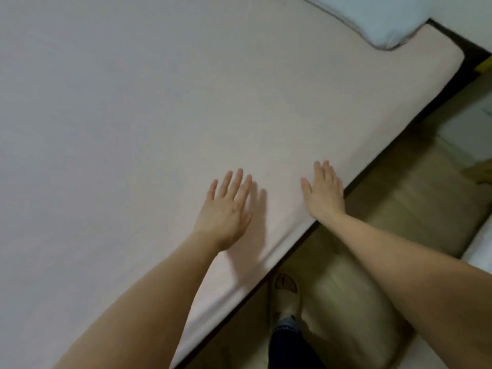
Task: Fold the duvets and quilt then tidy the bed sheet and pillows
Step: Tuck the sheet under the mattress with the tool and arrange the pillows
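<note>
Both hands lie flat with fingers spread, grasping nothing: left hand [226, 209] on the bed sheet [133, 115], right hand [325, 191] nearer its right edge.

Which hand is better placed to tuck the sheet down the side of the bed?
Probably the right hand: it lies flat at the sheet's near edge, beside the floor. The left hand sits further in.

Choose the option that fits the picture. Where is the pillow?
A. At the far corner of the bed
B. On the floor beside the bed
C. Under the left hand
A: the pillow lies at the bed's far corner, well away from both open hands flat on the bed sheet.
</note>
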Available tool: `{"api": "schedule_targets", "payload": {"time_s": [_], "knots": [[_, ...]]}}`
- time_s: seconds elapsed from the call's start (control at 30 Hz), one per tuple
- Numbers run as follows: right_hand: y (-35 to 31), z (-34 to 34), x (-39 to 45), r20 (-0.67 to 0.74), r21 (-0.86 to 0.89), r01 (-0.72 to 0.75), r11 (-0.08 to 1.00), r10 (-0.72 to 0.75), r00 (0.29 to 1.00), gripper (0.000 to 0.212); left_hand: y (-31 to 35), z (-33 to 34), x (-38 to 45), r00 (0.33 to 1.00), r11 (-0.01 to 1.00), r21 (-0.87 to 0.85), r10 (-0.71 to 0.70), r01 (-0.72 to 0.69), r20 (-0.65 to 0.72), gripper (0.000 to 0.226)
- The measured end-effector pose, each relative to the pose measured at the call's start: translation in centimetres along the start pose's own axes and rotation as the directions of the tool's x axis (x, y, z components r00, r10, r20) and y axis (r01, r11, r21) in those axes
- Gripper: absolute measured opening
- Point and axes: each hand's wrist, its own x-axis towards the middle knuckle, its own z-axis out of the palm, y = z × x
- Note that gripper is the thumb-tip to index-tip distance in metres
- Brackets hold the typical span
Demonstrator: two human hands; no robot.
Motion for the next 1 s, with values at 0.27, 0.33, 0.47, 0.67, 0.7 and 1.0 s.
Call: {"api": "schedule_targets", "payload": {"time_s": [0.27, 0.33, 0.47, 0.67, 0.7, 1.0], "knots": [[-3.7, -1.7, 17.9, -0.024, -0.1, 0.344, 0.934, -0.348, 0.937, 0.064, 2.7, 0.6, 16.9, 0.931, 0.928, -0.098, -0.364, 0.36, -0.032, 0.071], [-0.6, -1.7, 22.7, -0.01, -0.119, 0.332, 0.936, -0.335, 0.942, 0.065, 4.6, 2.2, 20.9, 0.95, 0.948, -0.068, -0.311, 0.31, -0.008, 0.072], [10.1, -3.5, 28.2, -0.116, -0.124, 0.089, 0.988, -0.103, 0.988, 0.063, 10.3, 3.9, 27.1, 0.939, 0.932, 0.115, 0.341, -0.344, 0.046, 0.073], [22.2, -10.3, 33.3, -0.107, 0.13, -0.424, 0.896, 0.437, 0.893, 0.063, 16.0, 1.2, 38.7, 0.96, 0.967, 0.017, 0.255, -0.254, -0.115, 0.065], [22.0, -11.1, 34.8, -0.142, 0.1, -0.317, 0.943, 0.329, 0.934, 0.063, 16.2, 0.3, 41.1, 0.987, 0.996, -0.087, -0.013, -0.001, -0.162, 0.066], [20.1, -9.9, 43.6, -0.166, -0.157, 0.209, 0.965, -0.234, 0.958, 0.063, 20.8, 1.2, 50.6, 0.97, 0.98, -0.017, -0.198, 0.198, -0.14, 0.071]]}}
